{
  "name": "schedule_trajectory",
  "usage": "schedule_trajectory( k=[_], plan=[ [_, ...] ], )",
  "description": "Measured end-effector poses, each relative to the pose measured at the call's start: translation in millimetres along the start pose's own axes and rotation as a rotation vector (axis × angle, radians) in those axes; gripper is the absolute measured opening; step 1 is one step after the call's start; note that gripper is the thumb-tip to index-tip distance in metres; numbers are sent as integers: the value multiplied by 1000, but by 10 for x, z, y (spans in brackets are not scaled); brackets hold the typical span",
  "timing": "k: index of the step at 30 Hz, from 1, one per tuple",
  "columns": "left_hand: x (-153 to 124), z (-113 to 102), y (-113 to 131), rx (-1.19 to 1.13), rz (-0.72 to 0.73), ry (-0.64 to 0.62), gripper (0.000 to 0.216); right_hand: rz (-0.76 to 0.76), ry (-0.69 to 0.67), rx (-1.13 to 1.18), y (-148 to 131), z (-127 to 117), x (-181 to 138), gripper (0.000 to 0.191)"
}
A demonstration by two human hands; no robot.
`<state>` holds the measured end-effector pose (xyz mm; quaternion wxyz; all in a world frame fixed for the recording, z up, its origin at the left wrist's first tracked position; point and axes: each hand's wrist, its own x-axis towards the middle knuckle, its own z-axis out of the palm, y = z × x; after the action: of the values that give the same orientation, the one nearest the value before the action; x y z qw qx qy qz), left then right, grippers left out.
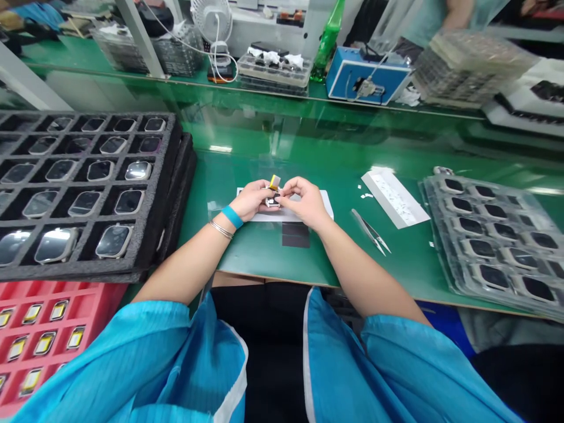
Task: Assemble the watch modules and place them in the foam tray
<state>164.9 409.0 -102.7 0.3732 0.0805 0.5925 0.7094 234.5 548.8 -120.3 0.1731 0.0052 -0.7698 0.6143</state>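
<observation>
My left hand point(252, 198) and my right hand point(304, 200) meet at the middle of the green bench, both with fingers curled round a small watch body point(273, 201). A small yellow battery point(275, 181) stands up from it between my fingertips. The hands rest over a white sheet point(326, 205) with a dark square pad point(295, 234) just in front of it. My left wrist wears a blue band and thin bangles.
Black foam trays point(152, 194) of watch cases are stacked at the left. A red tray point(88, 305) of yellow batteries sits at the lower left. Tweezers point(370, 232), a white strip point(394, 197) and clear trays point(489, 247) of parts lie at the right. Another person stands beyond the bench.
</observation>
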Motion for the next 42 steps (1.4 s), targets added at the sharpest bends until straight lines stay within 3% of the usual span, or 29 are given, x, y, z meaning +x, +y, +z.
schedule_trajectory(
  k=[5,10,16,18,21,24,27,33,38,42],
  plan=[
    [10,-2,-9,-6,-13,5,14,-40,-3,-77,2,15,-26,17],
    [10,-13,-16,-15,0,9,11,-169,14,-331,-47,45,-81,8],
    [5,-8,-13,-17,-22,17,16,-251,113,-558,-17,37,-90,17],
    [-7,0,-2,-5,-33,6,15,-178,149,-501,27,12,-75,30],
    [-29,14,13,22,-48,-20,14,14,98,-252,99,-23,-39,46],
    [-33,19,11,39,-62,-49,13,117,50,-42,152,-31,4,43],
    [-18,13,-1,29,-63,-76,13,79,70,-7,166,-10,33,31],
    [-15,-22,33,-70,-73,-90,20,-102,157,-160,86,19,28,13],
    [-9,-63,39,-106,-30,-172,28,-197,176,-252,16,0,7,10],
    [28,-75,5,-96,-19,-140,22,-205,152,-330,9,-2,-7,10]
  ],
)
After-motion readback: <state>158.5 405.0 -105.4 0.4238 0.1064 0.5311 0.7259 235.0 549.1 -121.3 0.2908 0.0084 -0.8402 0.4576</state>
